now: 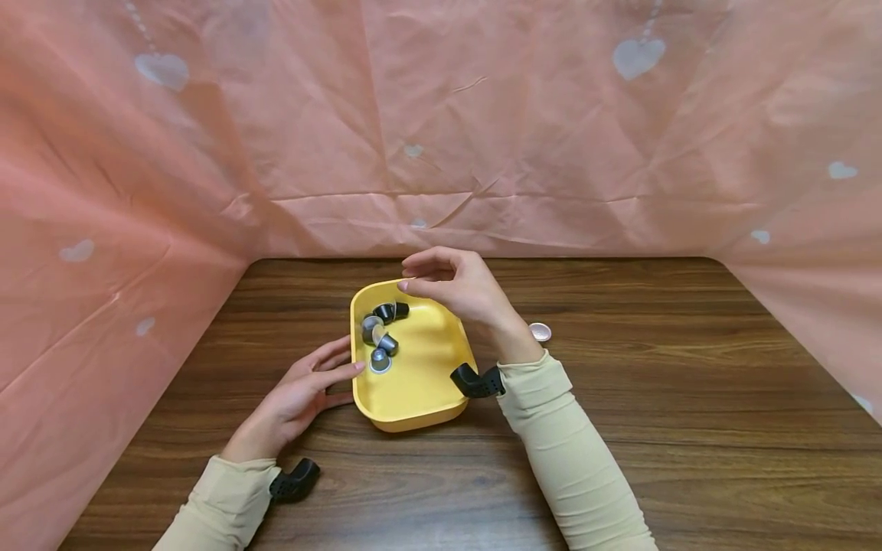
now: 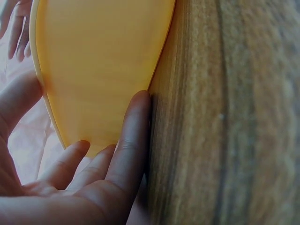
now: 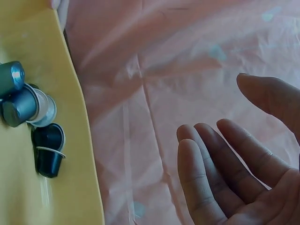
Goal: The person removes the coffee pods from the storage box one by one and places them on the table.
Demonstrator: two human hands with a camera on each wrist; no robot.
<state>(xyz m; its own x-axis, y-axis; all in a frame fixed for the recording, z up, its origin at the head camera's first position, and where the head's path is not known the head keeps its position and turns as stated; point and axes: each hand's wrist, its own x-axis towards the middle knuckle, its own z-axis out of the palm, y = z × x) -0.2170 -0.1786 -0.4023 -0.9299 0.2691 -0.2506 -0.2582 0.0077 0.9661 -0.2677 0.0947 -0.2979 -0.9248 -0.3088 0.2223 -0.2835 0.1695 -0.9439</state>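
left hand (image 1: 303, 392) grips yellow tray (image 1: 426, 358) at left side; right hand (image 1: 463, 286) released above far edge. coffee capsules (image 1: 389, 345) cluster inside; exact count unclear.

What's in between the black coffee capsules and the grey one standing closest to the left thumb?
More grey coffee capsules, bunched together inside the yellow tray. You see that in the head view.
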